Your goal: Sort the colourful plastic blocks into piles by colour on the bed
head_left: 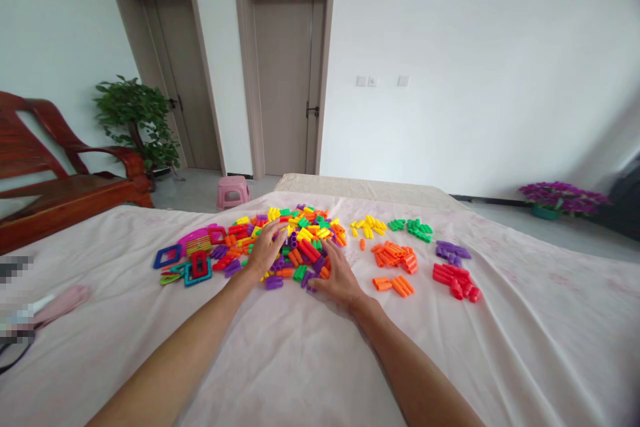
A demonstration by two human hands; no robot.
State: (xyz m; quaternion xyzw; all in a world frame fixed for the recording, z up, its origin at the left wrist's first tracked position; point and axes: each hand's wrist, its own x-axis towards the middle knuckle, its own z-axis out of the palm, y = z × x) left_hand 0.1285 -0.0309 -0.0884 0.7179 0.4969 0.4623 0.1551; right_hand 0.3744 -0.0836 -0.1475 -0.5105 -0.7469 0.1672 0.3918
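Observation:
A mixed pile of small plastic tube blocks in yellow, orange, red, green and purple lies on the cloth. My left hand rests at the left side of this pile with its fingers stretched out over the blocks. On the pile's right side is my right hand, its thumb and fingers spread apart around the near edge. A purple block is close to the right thumb, and red tubes lie between the two hands. Neither hand plainly grips a block.
Right of the pile are separate groups: yellow blocks, green blocks, orange blocks, purple blocks and red blocks. To the left lie flat frame-shaped pieces. Beyond the cloth stands a pink stool.

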